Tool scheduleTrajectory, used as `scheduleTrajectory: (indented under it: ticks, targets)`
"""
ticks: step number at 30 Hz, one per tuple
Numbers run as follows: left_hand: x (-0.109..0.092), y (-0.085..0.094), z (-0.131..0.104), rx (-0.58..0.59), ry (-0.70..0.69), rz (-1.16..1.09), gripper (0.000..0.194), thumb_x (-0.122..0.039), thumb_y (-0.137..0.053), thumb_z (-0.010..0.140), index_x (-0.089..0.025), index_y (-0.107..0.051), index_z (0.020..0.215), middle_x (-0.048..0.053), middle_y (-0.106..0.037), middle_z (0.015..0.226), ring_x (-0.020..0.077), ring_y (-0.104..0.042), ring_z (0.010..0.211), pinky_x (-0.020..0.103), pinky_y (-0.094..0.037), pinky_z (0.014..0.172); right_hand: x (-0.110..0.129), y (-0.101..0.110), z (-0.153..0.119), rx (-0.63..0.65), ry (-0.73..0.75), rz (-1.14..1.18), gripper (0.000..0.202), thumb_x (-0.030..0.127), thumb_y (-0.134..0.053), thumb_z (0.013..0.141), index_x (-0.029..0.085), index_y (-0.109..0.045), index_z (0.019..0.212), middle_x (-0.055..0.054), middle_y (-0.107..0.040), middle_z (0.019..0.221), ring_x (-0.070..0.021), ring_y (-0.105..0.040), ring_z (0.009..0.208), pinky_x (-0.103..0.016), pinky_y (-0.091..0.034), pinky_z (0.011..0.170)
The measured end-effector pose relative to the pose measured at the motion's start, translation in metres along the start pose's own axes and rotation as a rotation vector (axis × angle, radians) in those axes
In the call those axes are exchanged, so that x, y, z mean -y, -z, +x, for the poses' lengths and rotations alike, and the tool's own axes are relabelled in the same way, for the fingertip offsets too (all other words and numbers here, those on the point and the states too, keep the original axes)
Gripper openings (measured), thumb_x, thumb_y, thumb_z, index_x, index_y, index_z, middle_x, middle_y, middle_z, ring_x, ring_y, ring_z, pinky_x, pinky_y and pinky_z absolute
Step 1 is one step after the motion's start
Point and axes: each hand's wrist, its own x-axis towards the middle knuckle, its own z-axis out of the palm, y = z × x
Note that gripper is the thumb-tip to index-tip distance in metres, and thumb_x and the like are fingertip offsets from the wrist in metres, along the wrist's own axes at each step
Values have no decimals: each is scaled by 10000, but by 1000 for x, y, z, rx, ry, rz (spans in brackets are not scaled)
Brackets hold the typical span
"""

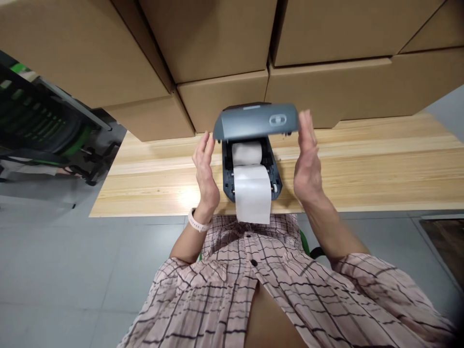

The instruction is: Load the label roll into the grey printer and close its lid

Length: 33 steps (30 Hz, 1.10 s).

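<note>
We look down on a pale wood-grain surface point(362, 179), its grain running from side to side, with a grey tiled floor point(72, 261) on our side of it. Large cardboard boxes point(326, 34) stand stacked along the far side, their flaps and seams closed where we can see them, so we cannot tell what is in them. On the left, a black and green chair point(39, 111) stands on the floor beyond the end of the surface. The printer point(228, 183) sits on the surface in front of us, near the middle of our view, close to the near edge. Its body holds a white paper roll point(247, 152) in the rear compartment, and a paper strip point(253, 193) runs forward from there and out past the near edge. The printer's long axis runs from us toward the boxes, its paper outlet pointing at us, and its blue-grey lid point(253, 121) is raised over the far part. Our left hand point(206, 174), with a pale wristband point(198, 222), is at the lid's left end; our right hand point(308, 164) is at its right end. Both palms face inward, the fingers extended and close together, pinching nothing between them. We cannot tell how firmly either hand touches the lid.
</note>
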Motion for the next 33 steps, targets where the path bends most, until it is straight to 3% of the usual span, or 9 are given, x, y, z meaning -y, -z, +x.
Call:
scheduleTrajectory:
  ticks: [3, 5, 8, 10, 15, 18, 21, 25, 33]
  targets:
    - [19, -3, 41, 50, -20, -75, 683, -735, -358, 1036, -326, -543, 1551, 19, -503, 1657, 270, -354, 1609, 500, -239, 1345, -4, -2, 49, 11, 44, -64, 783, 697, -87, 1075, 274, -362, 1673, -47, -307, 1770, -344, -192, 1659, -531, -168, 1341]
    - [35, -7, 56, 48, 14, -68, 693, -732, -471, 1004, -297, -554, 1537, 54, -530, 1634, 287, -383, 1592, 493, -268, 1328, -11, -6, 78, 58, 37, -88, 729, 713, -158, 1075, 348, -287, 1693, 18, -303, 1773, -329, -126, 1677, -559, -142, 1354]
    - [61, -13, 57, 83, 172, -82, 777, -743, -638, 907, -312, -529, 1544, 85, -515, 1645, 314, -426, 1562, 469, -331, 1291, -24, -13, 114, 160, 17, -93, 693, 699, -291, 1066, 481, -98, 1695, 107, -260, 1776, -276, -44, 1694, -664, -132, 1352]
    - [74, -16, 48, 182, 297, -125, 871, -731, -726, 844, -315, -485, 1569, 111, -510, 1644, 334, -477, 1519, 471, -403, 1234, -29, -17, 133, 221, 10, -111, 729, 693, -314, 1062, 475, -18, 1691, 113, -208, 1789, -249, -52, 1692, -670, -147, 1349]
    - [74, -17, 34, 258, 392, -46, 995, -640, -792, 819, -300, -349, 1642, 155, -386, 1708, 341, -511, 1455, 465, -475, 1137, -22, -23, 133, 122, 93, -233, 799, 611, -437, 1065, 283, -82, 1700, -50, -157, 1810, -268, -155, 1670, -596, -190, 1351]
    - [58, -15, 37, 247, 421, 138, 870, -587, -759, 859, -238, -446, 1591, 182, -551, 1545, 320, -609, 1284, 432, -524, 1007, -16, -26, 107, 42, 227, -264, 576, 496, -446, 1073, 290, -387, 1607, -91, -511, 1631, -301, -433, 1541, -585, -355, 1270]
    - [44, -13, 41, 250, 448, 361, 672, -562, -682, 920, -200, -590, 1479, 113, -726, 1099, 268, -671, 977, 391, -508, 861, -21, -30, 87, 424, 292, -211, 474, 439, -488, 1047, 239, -582, 1467, -103, -707, 1408, -324, -653, 1288, -553, -508, 1104]
    - [36, -12, 44, 299, 461, 489, 627, -539, -614, 959, -171, -605, 1466, 6, -632, 745, 219, -613, 743, 336, -433, 738, -28, -38, 89, 1025, 259, -292, 664, 523, -611, 963, 226, -527, 1551, -149, -646, 1511, -398, -653, 1268, -569, -509, 1050]
    - [39, -9, 46, 373, 348, 472, 750, -457, -527, 998, -101, -343, 1632, -44, -561, 672, 197, -583, 674, 314, -408, 698, -15, -60, 111, 1277, 81, -515, 1016, 653, -713, 844, 154, -360, 1656, -247, -647, 1469, -460, -642, 1299, -549, -496, 1036]
